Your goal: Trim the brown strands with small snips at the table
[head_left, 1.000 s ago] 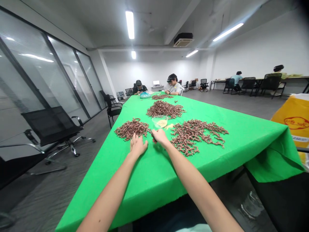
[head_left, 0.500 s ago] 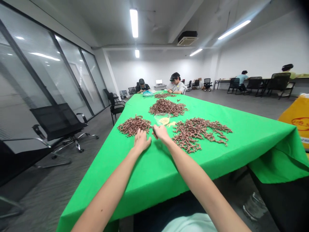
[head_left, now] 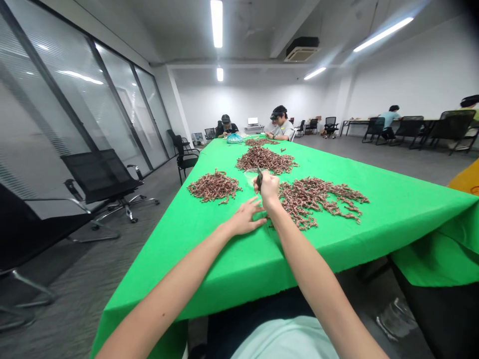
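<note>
My right hand [head_left: 270,187] is closed round a small dark pointed tool [head_left: 259,175] whose tip points up; its exact kind is too small to tell. Behind that fist a clear bowl [head_left: 250,175] is partly hidden. My left hand [head_left: 245,217] lies open on the green cloth [head_left: 209,234], fingers spread toward the right hand, with nothing visible in it. Beyond the left hand sits a heap of brown, knobbly, twisted pieces [head_left: 214,187]. A wider spread of the same pieces [head_left: 314,197] lies right of my right hand.
Farther along the table are a large brown heap [head_left: 264,159], a smaller one [head_left: 261,142] and a blue plastic bag [head_left: 235,138]. Two people sit at the far end. Office chairs [head_left: 101,174] stand on the left. A yellow bag [head_left: 466,178] is at the right edge.
My left hand has moved right, away from the left heap, and its fingers have spread. My right hand has risen and moved right with the tool, now covering part of the bowl.
</note>
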A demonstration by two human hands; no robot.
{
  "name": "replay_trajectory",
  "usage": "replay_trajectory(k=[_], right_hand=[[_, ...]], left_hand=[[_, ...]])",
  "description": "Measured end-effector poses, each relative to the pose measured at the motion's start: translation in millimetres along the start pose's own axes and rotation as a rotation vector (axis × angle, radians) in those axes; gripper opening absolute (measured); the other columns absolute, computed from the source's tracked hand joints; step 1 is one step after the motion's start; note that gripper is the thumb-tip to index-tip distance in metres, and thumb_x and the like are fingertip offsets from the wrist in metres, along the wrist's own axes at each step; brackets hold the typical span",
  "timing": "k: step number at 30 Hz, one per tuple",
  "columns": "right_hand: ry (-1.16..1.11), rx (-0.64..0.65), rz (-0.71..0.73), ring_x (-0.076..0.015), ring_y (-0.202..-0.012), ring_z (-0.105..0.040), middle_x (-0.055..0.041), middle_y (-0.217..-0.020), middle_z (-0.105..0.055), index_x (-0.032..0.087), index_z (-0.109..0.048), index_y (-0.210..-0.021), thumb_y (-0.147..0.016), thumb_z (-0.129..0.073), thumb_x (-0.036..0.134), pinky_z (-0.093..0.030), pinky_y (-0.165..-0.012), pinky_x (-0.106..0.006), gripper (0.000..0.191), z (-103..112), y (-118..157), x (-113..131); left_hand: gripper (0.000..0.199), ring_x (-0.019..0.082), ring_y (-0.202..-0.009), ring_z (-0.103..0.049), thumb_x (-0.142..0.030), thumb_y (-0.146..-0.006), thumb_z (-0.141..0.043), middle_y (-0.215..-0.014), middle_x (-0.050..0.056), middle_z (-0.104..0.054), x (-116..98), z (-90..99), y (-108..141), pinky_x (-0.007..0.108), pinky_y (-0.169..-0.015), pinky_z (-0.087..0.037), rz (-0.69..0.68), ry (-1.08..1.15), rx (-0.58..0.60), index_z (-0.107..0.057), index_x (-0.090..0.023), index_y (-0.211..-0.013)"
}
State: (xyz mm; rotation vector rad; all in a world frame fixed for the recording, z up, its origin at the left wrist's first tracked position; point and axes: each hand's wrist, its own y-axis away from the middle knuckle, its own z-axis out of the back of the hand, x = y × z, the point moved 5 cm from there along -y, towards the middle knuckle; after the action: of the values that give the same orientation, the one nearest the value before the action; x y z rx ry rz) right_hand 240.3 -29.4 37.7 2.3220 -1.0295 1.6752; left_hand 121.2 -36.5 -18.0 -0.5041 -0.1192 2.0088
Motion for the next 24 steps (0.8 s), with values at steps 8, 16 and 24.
replay_trajectory(k=[8, 16, 24], right_hand=[[0.084, -0.068, 0.052, -0.0146, -0.053, -0.061, 0.0003, -0.054, -0.063, 0.020, -0.063, -0.062, -0.079, -0.048, 0.035, -0.045, -0.055, -0.024, 0.027, 4, -2, -7], [0.058, -0.160, 0.072, -0.0162, -0.056, -0.062, -0.0004, -0.056, -0.066, 0.020, -0.066, -0.064, -0.079, -0.047, 0.037, -0.047, -0.058, -0.026, 0.029, 10, -9, -14], [0.026, -0.198, 0.125, -0.0161, -0.058, -0.062, -0.0005, -0.059, -0.066, 0.020, -0.066, -0.065, -0.080, -0.048, 0.038, -0.049, -0.062, -0.027, 0.030, 11, -7, -8]], left_hand=[[0.019, 0.029, -0.144, -0.046, -0.029, -0.092, -0.065, -0.135, 0.008, -0.069, -9, 7.8, -3, 0.049, -0.119, -0.036, -0.083, -0.068, 0.023, -0.076, -0.022, -0.105], [0.006, 0.028, -0.132, -0.057, -0.018, -0.081, -0.063, -0.124, 0.009, -0.074, -13, 39.7, 7, 0.048, -0.114, -0.038, -0.127, -0.192, -0.029, -0.064, -0.019, -0.076], [0.032, 0.027, -0.109, -0.066, -0.048, -0.093, -0.060, -0.112, 0.011, -0.071, -19, 38.9, 8, 0.042, -0.101, -0.046, -0.093, -0.211, -0.009, -0.070, -0.019, -0.103]])
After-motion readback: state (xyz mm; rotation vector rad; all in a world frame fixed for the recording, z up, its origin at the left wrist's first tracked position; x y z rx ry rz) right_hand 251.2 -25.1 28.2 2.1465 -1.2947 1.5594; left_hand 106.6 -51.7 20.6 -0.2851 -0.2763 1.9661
